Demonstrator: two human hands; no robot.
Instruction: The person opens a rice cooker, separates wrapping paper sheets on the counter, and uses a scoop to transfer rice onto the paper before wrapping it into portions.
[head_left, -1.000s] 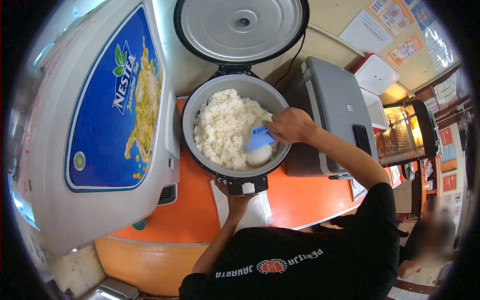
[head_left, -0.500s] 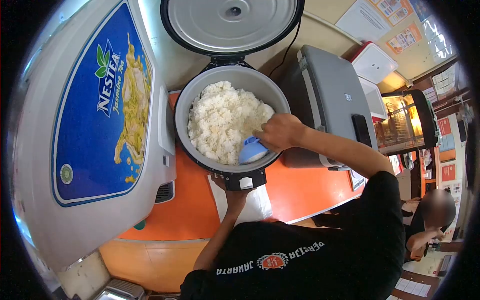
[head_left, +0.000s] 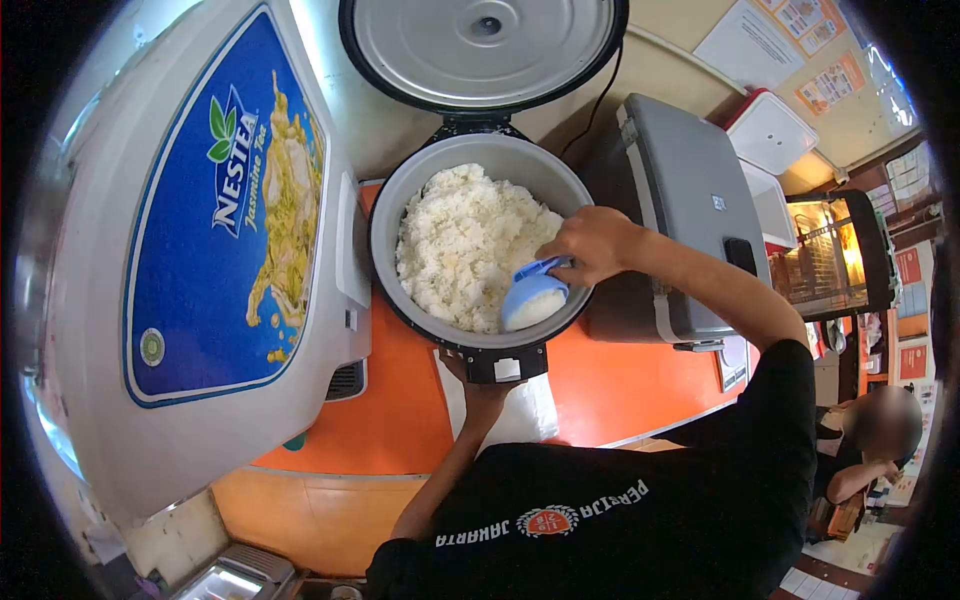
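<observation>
A round rice cooker stands uncovered, filled with a mound of white rice. Inside its pot, at the near right, my right hand is closed around a blue plastic scoop. The scoop is tilted and carries white rice. My left hand is at the front of the cooker, against the underside of the black latch; most of its fingers are hidden there. Under that hand, a white sheet lies on the orange counter.
The raised cooker lid leans back toward the wall. To the left stands a large Nestea dispenser; to the right, a grey cooler box. A lit display cabinet is beyond it. Another person is at the far right.
My right hand has lifted and turned the scoop slightly, so more of the rice in it shows. My left hand stays at the cooker's front. The whole view has shifted a little.
</observation>
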